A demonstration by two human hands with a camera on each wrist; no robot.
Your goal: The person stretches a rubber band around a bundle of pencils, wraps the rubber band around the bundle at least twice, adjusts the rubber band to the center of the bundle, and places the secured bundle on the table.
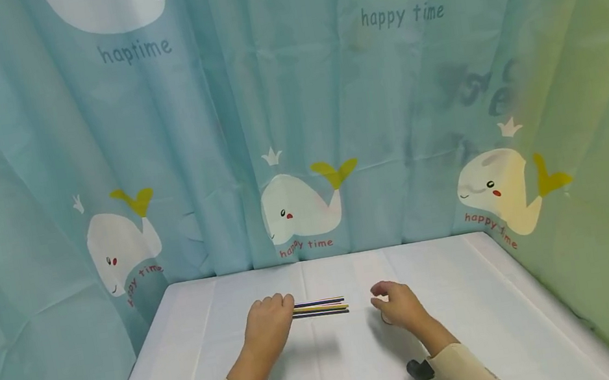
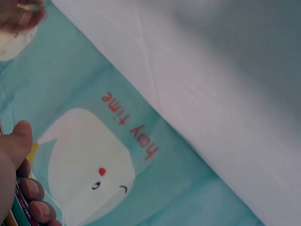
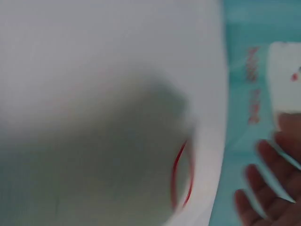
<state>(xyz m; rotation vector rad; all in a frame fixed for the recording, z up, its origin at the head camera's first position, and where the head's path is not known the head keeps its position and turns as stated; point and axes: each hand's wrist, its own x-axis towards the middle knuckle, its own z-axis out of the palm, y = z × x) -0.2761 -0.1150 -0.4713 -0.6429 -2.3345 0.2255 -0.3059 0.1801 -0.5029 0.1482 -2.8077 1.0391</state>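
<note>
In the head view my left hand grips a bundle of pencils, their ends pointing right over the white table. Dark and yellow barrels show there. The left wrist view catches the fingers curled round the pencils at its lower left edge. To the right of the bundle, apart from it, is my right hand, its fingers spread and loosely bent. A thin red rubber band shows as a loop below this hand, clear of the fingertips in the right wrist view.
The white table spreads under both hands. Behind it hangs a blue-green curtain printed with whales, which continues along both sides. A dark wrist mount sits at the right sleeve.
</note>
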